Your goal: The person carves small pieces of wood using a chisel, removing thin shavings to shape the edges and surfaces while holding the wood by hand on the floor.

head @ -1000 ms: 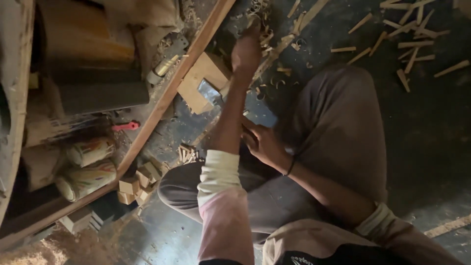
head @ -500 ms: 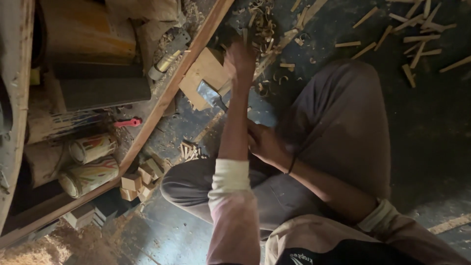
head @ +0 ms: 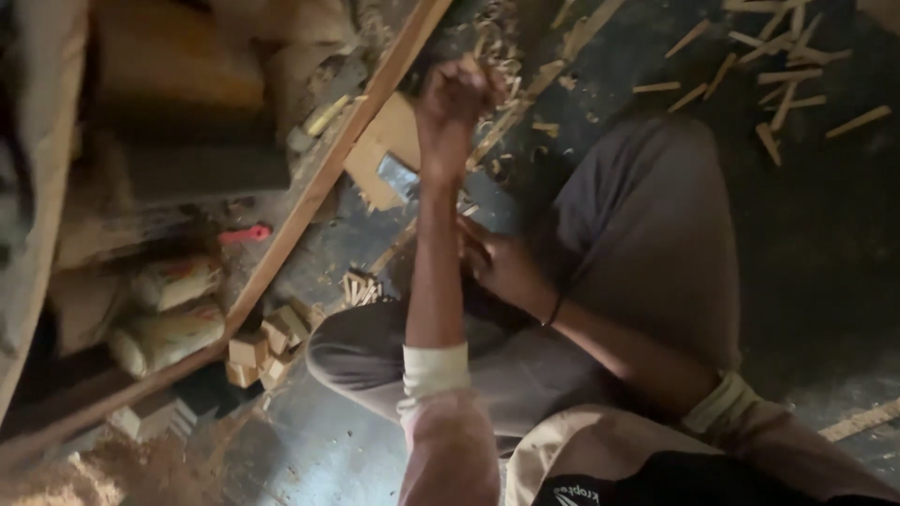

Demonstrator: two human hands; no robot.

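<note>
Item: wooden block [head: 380, 155], pale, squarish, lying flat on the dark floor beside a long slanted plank [head: 319, 187]. A grey metal blade [head: 398, 176], apparently of a chopping tool, rests on or just over the block's near corner; whether it touches is not clear.

Left hand [head: 455, 94]: raised above the block, fingers curled into a fist. It seems to grip a handle, but blur hides what it holds. Compared with a second ago, the fist sits higher and farther from the body, and the forearm is more upright: an upswing or the top of a stroke, by judgement.

Right hand [head: 502, 267]: low, near the lap, fingers partly curled around something thin by the block's edge; its contents cannot be told. Position unchanged across the three pictures.

Surroundings: small bundle of split sticks [head: 361, 289] just beside the knee; stack of small wood cubes [head: 267, 342] at the plank's foot; loose splinters [head: 778, 84] scattered on the floor, well apart; red-handled tool [head: 246, 233] beyond the plank; shavings [head: 497, 66] heaped around the fist.
</note>
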